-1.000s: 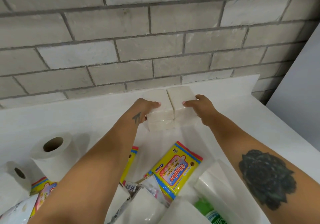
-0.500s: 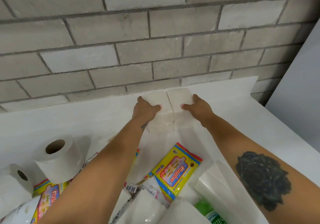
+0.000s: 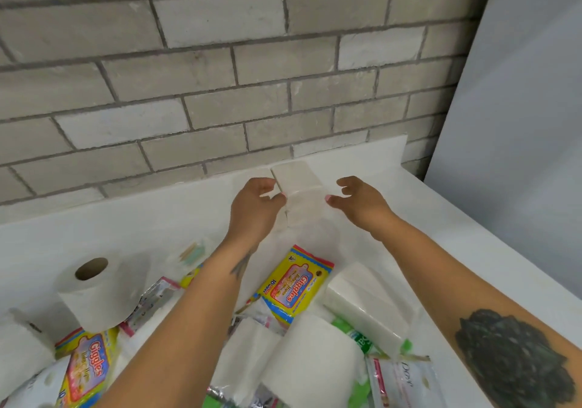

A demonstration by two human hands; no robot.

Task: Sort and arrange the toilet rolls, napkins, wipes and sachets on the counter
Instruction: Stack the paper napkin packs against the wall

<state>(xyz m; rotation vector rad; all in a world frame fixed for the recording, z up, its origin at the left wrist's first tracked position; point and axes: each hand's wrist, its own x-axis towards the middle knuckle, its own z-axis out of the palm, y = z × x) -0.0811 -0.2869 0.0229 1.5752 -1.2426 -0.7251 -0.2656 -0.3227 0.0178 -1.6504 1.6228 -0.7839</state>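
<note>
Step in hand: squaring up the napkin stacks (image 3: 297, 187) at the back of the counter (image 3: 472, 250), against the upstand below the brick wall (image 3: 220, 76).
Napkin stacks: white, standing side by side. Right one plainly seen; left one mostly hidden behind the left hand.
Left hand (image 3: 253, 207): fingers loosely curled, thumb tip at the front left corner of the visible stack. Touching or just short of it, cannot tell. No grip evident.
Right hand (image 3: 359, 201): fingers spread and relaxed, thumb tip just beside the stack's right edge. Holding nothing.
Key relation: the stacks lie between the two hands, slightly beyond the fingertips; long axis runs away from the person towards the wall. Left hand is nearer.
Unsorted: upright toilet roll (image 3: 94, 291) at near left, Giggles wipes pack (image 3: 296, 284) at centre, wrapped napkin pack (image 3: 368, 306) right of it, Dove sachet (image 3: 400, 379) in front.
Judgement: napkins look placed; most items remain to sort.
</note>
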